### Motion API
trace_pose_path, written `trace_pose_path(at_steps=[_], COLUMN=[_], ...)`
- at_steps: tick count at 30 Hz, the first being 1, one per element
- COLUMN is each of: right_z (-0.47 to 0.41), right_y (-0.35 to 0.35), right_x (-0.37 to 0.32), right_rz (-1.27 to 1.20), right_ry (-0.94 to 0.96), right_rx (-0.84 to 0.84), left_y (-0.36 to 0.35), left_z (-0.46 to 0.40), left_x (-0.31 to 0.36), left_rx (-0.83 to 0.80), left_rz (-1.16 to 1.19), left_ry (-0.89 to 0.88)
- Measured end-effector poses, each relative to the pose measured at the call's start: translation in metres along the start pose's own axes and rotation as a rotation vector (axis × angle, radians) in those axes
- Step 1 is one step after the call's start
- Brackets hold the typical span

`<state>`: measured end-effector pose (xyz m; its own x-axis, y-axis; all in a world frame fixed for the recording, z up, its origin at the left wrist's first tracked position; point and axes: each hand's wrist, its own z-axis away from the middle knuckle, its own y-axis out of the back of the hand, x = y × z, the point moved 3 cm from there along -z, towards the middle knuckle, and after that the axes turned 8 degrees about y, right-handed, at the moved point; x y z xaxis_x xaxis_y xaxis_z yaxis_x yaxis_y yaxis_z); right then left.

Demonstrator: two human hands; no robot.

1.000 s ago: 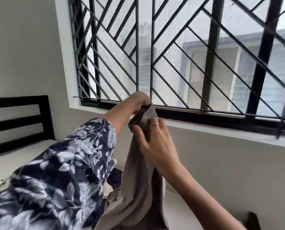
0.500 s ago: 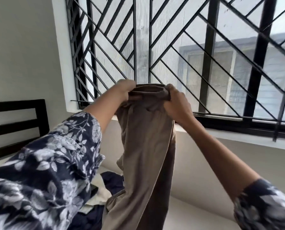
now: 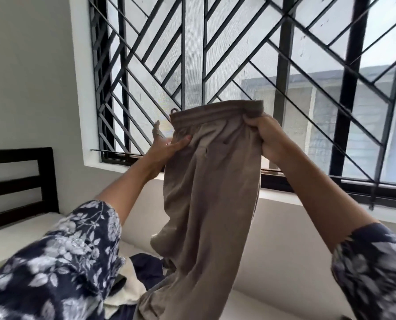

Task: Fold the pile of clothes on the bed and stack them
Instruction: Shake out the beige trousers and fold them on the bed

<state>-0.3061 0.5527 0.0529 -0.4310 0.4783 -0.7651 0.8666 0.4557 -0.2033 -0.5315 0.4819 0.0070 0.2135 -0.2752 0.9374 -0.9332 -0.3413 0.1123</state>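
Note:
A pair of taupe trousers [image 3: 206, 204] hangs upright in front of the window, waistband on top and legs trailing down to the bed. My right hand [image 3: 267, 137] grips the right corner of the waistband. My left hand [image 3: 167, 146] holds the left edge just below the waistband, thumb on the front and fingers behind the cloth, one finger sticking up. Below the trousers lies the pile, showing a navy garment [image 3: 146, 266] and a cream garment [image 3: 129, 294]. My floral sleeves hide most of the pile.
The white mattress [image 3: 19, 239] stretches left towards a black slatted headboard [image 3: 19, 181]. A barred window [image 3: 238, 54] with a dark sill fills the wall right behind the trousers. A pale wall section [image 3: 284, 239] runs under the sill.
My hands have moved apart, spreading the waistband wide. The left hand has slipped from the top corner down the left edge. The trousers hang flatter.

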Motion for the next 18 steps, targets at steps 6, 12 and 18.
trace_pose_path(at_steps=[6, 12, 18], right_z=[-0.025, -0.051, -0.075], right_y=[0.022, 0.030, 0.002], right_x=[-0.016, -0.032, -0.022], right_rz=[0.150, 0.969, 0.250], right_ry=[0.022, -0.126, -0.596], right_rx=[-0.079, -0.132, -0.059], left_y=[0.009, 0.027, 0.022], left_z=[-0.019, -0.039, -0.057], left_x=[0.030, 0.088, 0.113], left_rx=[0.057, 0.264, 0.168], left_rz=[0.022, -1.007, -0.765], left_ry=[0.016, -0.054, 0.127])
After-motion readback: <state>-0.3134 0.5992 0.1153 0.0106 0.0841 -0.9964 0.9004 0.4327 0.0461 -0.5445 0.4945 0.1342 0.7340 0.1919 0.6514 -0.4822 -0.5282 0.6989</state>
